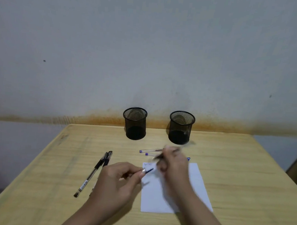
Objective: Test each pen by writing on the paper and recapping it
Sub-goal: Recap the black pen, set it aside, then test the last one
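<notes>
Wooden table against stained wall; left hand pinches cap; right hand grips blurred pen.

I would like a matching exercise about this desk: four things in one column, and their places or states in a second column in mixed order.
Things:
1. black pens
2. sheet of paper
3. mesh cups
4. pen cap

Places or states:
A. standing at the far edge of the table, near the wall
B. pinched in the fingers of the left hand
C. lying left of the hands, side by side
D. flat under the right hand, with a little writing at its top

Pairs: 1-C, 2-D, 3-A, 4-B
</notes>
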Tool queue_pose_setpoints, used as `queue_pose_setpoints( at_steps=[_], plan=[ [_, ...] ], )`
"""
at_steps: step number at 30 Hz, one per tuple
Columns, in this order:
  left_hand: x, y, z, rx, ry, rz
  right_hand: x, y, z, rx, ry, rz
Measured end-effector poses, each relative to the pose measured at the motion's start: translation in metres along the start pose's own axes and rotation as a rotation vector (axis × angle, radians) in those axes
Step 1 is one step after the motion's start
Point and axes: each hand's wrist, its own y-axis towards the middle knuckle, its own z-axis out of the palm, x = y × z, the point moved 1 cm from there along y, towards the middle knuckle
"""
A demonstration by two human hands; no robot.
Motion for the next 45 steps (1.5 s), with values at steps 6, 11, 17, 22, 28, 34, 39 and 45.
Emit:
queue_pose_setpoints(
  at_steps=[6,11,17,22,28,34,39,45],
  plan=[
    [0.016,-0.030,-0.003,0.025,0.116,-0.158,0.045,0.043,-0.063,-0.200,0.142,-0.072],
    [0.044,0.018,0.021,-0.093,0.186,-0.282,0.011,0.021,-0.038,-0.067,-0.116,-0.050],
    [0.071,0.045,0.039,-0.071,0.419,-0.302,0.010,0.013,-0.040,-0.031,-0.179,-0.059],
    [0.080,0.038,0.047,-0.061,0.568,-0.221,0.001,0.010,-0.040,-0.018,-0.255,-0.066],
    [0.051,0.007,0.053,0.311,0.480,-0.003,-0.014,0.013,-0.043,-0.041,-0.396,-0.052],
    [0.038,-0.001,0.055,0.679,0.648,-0.043,-0.020,0.017,-0.040,-0.055,-0.603,-0.093],
    [0.045,-0.003,0.060,0.662,0.668,-0.014,-0.019,0.035,-0.026,0.004,-0.476,0.048],
    [0.057,-0.008,0.060,0.560,0.588,0.091,-0.031,0.045,-0.013,-0.032,-0.586,-0.038]
  ],
)
